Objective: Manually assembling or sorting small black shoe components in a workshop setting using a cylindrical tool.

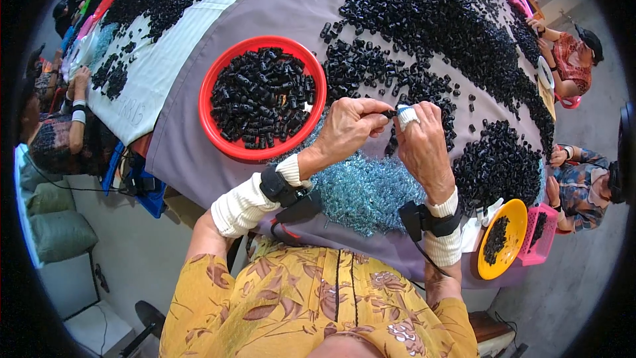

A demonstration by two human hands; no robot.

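Close together above the table, my left hand (344, 129) and my right hand (427, 149) meet at their fingertips. Between them is a small black plastic part (391, 113), gripped by the left thumb and forefinger. My right fingers close at its other end; a white and blue cloth cover on one fingertip hides part of that grip. Below the hands spreads a heap of small translucent pale-blue pieces (371, 195). Left of them stands a red round basin (206, 109) filled with black cylindrical parts (258, 96).
Large heaps of small black parts (424, 20) cover the far table, with another pile (500, 166) at right. A yellow plate (510, 252) and a pink basket (544, 252) sit at the right edge. Other people work at the right (576, 59) and left (56, 119).
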